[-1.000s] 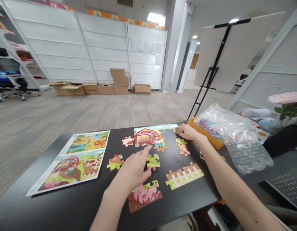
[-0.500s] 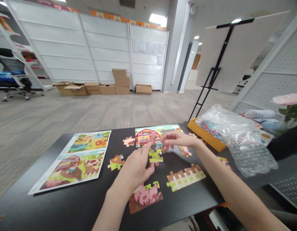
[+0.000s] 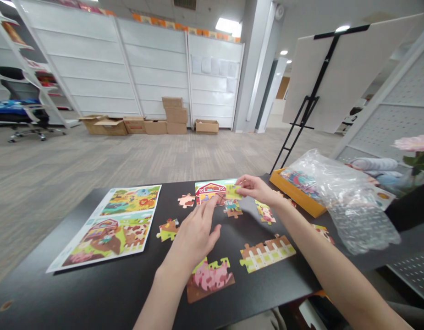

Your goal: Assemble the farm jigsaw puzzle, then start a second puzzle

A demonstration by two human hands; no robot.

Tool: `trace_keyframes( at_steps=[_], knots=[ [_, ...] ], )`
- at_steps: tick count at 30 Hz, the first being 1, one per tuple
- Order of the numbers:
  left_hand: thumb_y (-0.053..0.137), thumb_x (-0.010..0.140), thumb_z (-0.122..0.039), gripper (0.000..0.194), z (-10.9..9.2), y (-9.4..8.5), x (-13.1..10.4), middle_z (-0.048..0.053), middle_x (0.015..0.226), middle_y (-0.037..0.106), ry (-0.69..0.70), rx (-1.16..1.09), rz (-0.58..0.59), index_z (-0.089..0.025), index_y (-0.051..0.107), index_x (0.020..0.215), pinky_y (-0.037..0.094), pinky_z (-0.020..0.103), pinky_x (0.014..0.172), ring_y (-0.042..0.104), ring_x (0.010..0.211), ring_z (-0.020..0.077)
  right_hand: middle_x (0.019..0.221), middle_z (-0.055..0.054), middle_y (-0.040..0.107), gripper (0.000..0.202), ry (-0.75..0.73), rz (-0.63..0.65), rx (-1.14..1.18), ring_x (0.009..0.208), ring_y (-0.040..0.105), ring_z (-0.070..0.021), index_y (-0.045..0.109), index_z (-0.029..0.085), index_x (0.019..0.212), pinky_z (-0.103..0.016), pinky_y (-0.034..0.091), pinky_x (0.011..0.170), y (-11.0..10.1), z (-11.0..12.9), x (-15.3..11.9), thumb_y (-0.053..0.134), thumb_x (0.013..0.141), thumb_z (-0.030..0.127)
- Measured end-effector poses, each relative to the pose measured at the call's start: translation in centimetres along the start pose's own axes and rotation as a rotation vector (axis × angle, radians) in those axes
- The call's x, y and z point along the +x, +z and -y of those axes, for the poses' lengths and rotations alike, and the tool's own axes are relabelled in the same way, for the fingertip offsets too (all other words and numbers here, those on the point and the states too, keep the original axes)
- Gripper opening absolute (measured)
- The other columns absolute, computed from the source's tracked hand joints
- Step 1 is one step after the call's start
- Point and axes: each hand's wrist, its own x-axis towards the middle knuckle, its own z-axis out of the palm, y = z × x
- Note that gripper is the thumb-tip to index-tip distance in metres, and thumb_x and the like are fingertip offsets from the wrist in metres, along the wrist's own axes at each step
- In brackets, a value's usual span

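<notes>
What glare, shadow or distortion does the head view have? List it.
Head view: bright highlights on the plastic bag; ceiling light washed out; soft shadow on the table below the right hand; wide-angle distortion leans the white shelving.

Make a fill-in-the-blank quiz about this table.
The right hand holds a mostly ____ puzzle piece.
The joined pieces beside the left wrist show a pink ____.
The bag over the box is clear ____.
The printed sheet lies on the ____ side of the table.
Missing words: green; pig; plastic; left.
</notes>
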Motion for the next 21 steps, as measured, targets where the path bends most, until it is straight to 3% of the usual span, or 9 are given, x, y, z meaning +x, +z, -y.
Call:
trace_keyframes(
  at_steps=[3, 7, 13, 21],
  knots=[
    [0.056, 0.093, -0.020, 0.073, 0.0, -0.1, 0.1, 0.013, 0.144, 0.056, 0.013, 0.021, 0.024, -0.026, 0.021, 0.156, 0.050, 0.045, 0.107, 0.056, 0.132, 0.0280, 0.076, -0.001, 0.071, 0.044, 0.015, -0.266, -0.119, 0.066, 0.064, -0.0149, 0.066, 0.018, 0.100, -0.027, 0.051, 0.062, -3.7, -2.1, 0.6, 0.078, 0.075, 0.053],
    [0.056, 0.094, -0.023, 0.068, -0.1, -0.1, 0.1, 0.013, 0.136, 0.061, 0.003, 0.036, 0.086, -0.025, 0.025, 0.154, 0.052, 0.045, 0.101, 0.061, 0.124, 0.0283, 0.079, -0.006, 0.076, 0.044, 0.126, -0.334, -0.257, 0.068, 0.069, -0.0195, 0.066, 0.018, 0.100, -0.030, 0.054, 0.064, -6.3, -5.5, 0.8, 0.077, 0.073, 0.052],
    [0.055, 0.095, -0.025, 0.067, -0.2, -0.2, -0.1, 0.011, 0.129, 0.065, 0.007, 0.028, 0.110, -0.027, 0.025, 0.155, 0.052, 0.044, 0.098, 0.063, 0.118, 0.0273, 0.083, -0.007, 0.078, 0.031, 0.127, -0.343, -0.545, 0.077, 0.071, -0.0209, 0.073, 0.017, 0.093, -0.030, 0.056, 0.071, -6.7, -8.4, 1.4, 0.072, 0.078, 0.045],
    [0.054, 0.096, -0.026, 0.063, -0.2, -0.7, -0.1, 0.011, 0.125, 0.066, -0.004, 0.047, 0.129, -0.026, 0.028, 0.153, 0.052, 0.043, 0.095, 0.065, 0.113, 0.0272, 0.090, -0.007, 0.079, 0.021, 0.150, -0.369, -0.810, 0.081, 0.071, -0.0219, 0.079, 0.019, 0.094, -0.032, 0.054, 0.078, -7.1, -7.8, 1.3, 0.065, 0.083, 0.031]
  ],
)
